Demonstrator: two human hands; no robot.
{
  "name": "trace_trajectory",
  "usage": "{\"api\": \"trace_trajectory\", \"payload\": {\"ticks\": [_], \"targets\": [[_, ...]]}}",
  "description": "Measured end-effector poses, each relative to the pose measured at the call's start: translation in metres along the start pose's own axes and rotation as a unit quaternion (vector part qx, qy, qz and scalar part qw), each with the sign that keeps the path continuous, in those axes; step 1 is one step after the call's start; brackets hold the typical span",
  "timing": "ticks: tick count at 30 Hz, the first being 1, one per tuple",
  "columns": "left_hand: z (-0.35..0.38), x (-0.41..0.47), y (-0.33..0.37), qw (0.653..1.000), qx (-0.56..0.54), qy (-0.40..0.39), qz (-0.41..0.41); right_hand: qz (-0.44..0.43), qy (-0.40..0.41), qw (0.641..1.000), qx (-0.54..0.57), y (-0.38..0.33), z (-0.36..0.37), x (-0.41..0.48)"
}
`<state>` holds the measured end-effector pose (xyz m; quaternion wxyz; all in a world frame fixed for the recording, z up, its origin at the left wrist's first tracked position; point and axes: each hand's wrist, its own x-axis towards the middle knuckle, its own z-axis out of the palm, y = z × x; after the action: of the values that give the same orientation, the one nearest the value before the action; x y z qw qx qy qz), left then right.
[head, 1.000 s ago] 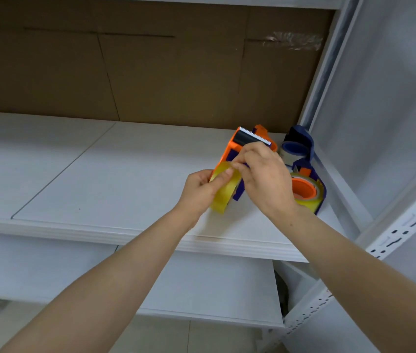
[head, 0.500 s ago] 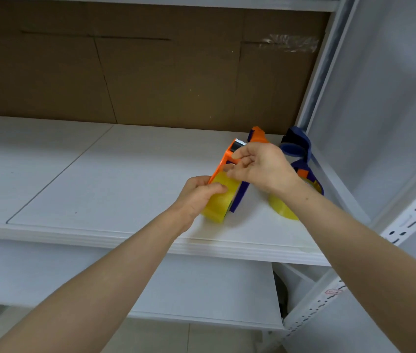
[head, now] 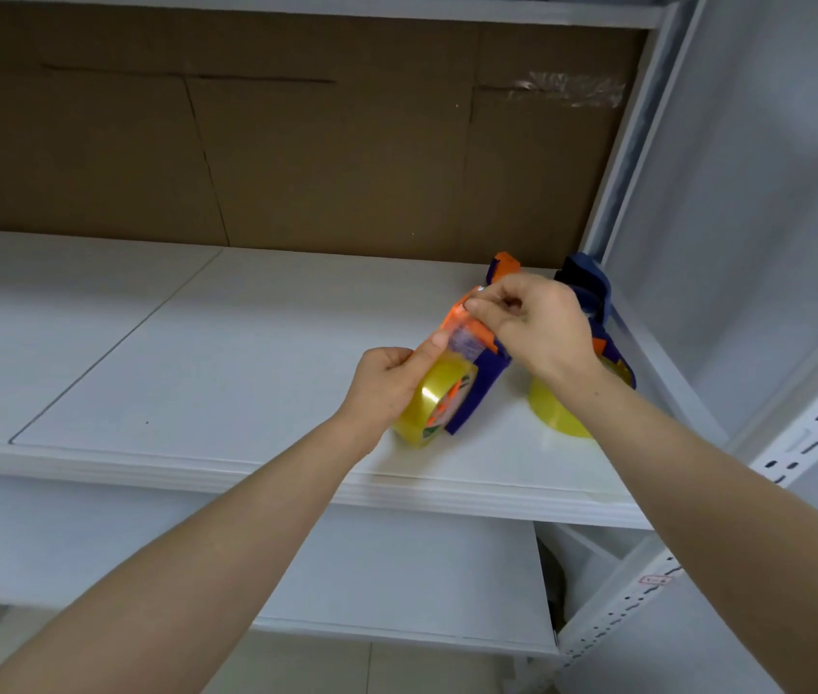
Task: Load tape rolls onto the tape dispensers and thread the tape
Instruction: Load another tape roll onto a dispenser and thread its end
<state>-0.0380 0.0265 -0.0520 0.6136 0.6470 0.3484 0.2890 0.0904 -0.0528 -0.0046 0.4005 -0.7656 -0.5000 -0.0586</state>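
Observation:
An orange and dark blue tape dispenser (head: 478, 373) stands on the white shelf (head: 257, 343) with a yellowish clear tape roll (head: 434, 400) mounted on it. My left hand (head: 389, 380) grips the roll from the left, thumb lying along its top. A strip of clear tape (head: 464, 343) runs from the roll up to the dispenser's orange head. My right hand (head: 529, 325) pinches the tape end at that head. Behind my right wrist a second blue and orange dispenser (head: 592, 298) holds another yellow roll (head: 554, 410), partly hidden.
Brown cardboard (head: 297, 157) backs the shelf. A white metal upright (head: 617, 192) and a perforated rack post (head: 807, 443) stand at the right. A lower white shelf (head: 372, 583) lies beneath. The shelf's front edge runs just below the rolls.
The dispenser has come down to rest on the shelf. My right hand has drawn the tape strip up from the roll to the orange head. My left hand stays on the roll.

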Motion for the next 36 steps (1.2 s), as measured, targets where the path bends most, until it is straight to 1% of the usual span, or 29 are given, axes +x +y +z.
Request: {"api": "trace_trajectory", "payload": {"ticks": [3, 6, 8, 11, 13, 16, 20, 25, 30, 34, 36], "targets": [[-0.003, 0.0, 0.001, 0.999, -0.026, -0.039, -0.024, 0.05, 0.006, 0.998, 0.042, 0.007, 0.0, 0.005], [-0.007, 0.0, -0.003, 0.997, -0.014, -0.076, -0.029, 0.109, 0.001, 0.991, 0.075, 0.014, 0.0, 0.008], [-0.008, -0.001, -0.005, 0.996, -0.016, -0.077, -0.03, 0.129, -0.015, 0.989, 0.075, 0.018, 0.0, 0.009], [-0.007, -0.001, -0.004, 0.998, -0.021, -0.049, -0.031, 0.142, -0.052, 0.987, 0.059, 0.015, -0.002, 0.01], [-0.006, 0.001, -0.003, 0.999, -0.005, -0.034, -0.028, 0.144, -0.075, 0.986, 0.03, 0.013, -0.005, 0.011], [-0.003, 0.002, -0.002, 0.999, 0.013, -0.018, -0.024, 0.147, -0.083, 0.986, -0.005, 0.01, -0.006, 0.011], [0.002, 0.002, -0.003, 0.999, 0.03, 0.012, -0.027, 0.13, -0.065, 0.987, -0.074, 0.008, -0.001, 0.005], [0.005, 0.001, -0.004, 0.998, 0.055, 0.036, -0.008, 0.082, -0.034, 0.988, -0.125, 0.012, 0.004, -0.001], [0.006, 0.0, -0.002, 0.995, 0.097, 0.014, 0.0, 0.061, 0.002, 0.988, -0.139, 0.016, 0.006, 0.0], [0.003, -0.001, -0.003, 0.993, 0.098, -0.054, -0.022, 0.076, 0.006, 0.991, -0.111, 0.019, 0.004, 0.003], [0.001, 0.0, -0.003, 0.994, 0.076, -0.073, -0.029, 0.076, 0.002, 0.992, -0.103, 0.02, 0.004, 0.005]]}}
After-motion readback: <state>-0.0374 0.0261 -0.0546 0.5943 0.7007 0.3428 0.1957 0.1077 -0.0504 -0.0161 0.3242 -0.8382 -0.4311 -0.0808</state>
